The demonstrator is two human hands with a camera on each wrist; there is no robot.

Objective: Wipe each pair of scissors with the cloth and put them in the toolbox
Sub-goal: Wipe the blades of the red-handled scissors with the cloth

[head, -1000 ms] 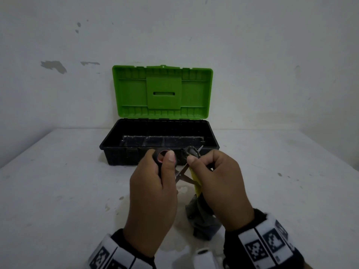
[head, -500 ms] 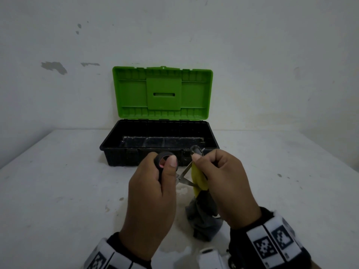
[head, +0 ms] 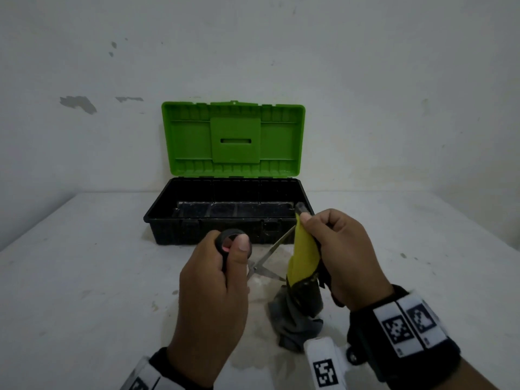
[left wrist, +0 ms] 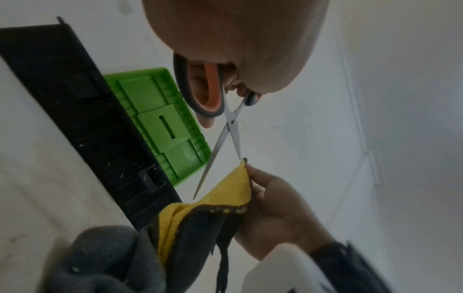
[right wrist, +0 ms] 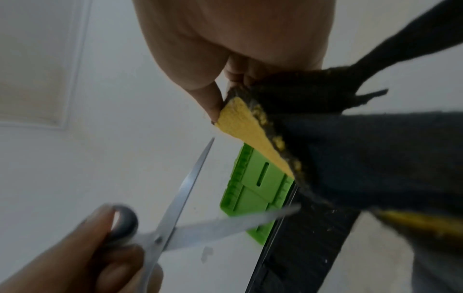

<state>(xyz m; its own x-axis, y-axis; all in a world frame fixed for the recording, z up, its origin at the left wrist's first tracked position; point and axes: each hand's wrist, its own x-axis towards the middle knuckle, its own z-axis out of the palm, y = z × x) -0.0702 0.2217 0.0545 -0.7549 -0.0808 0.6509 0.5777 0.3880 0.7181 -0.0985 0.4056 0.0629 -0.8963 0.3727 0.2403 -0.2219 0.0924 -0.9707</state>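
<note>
Head view: the scissors (head: 266, 258) sit in front of the toolbox (head: 157, 209), blades spread in a V, handles in my left hand (head: 213, 299). Its fingers are curled round the black, orange-lined handle loop (left wrist: 200, 93), thumb pressed on top. My right hand (head: 337, 257) pinches a fold of the cloth (head: 305, 257), yellow face out, between thumb and forefinger just at the upper blade's tip, near the box's right front corner. The left wrist view puts the pinched cloth corner right at one blade tip; the right wrist view shows a small gap between tip and cloth, so I cannot tell whether they touch.

I judge this the wiping step, one blade at a time. To do it well I would fold the cloth over the blade's flat sides and draw from pivot to tip, keeping fingertips off the edge and the left grip steady so the blades do not snap together on the cloth or my fingers.

The rest of the cloth hangs grey and dark down to the table (head: 84, 277), bunched nearer me than the box. The box stands open, green lid (head: 233, 139) upright against the wall (head: 394, 80). No other scissors show on the table; any inside the box I cannot make out. Nothing blocks the way into the box.
</note>
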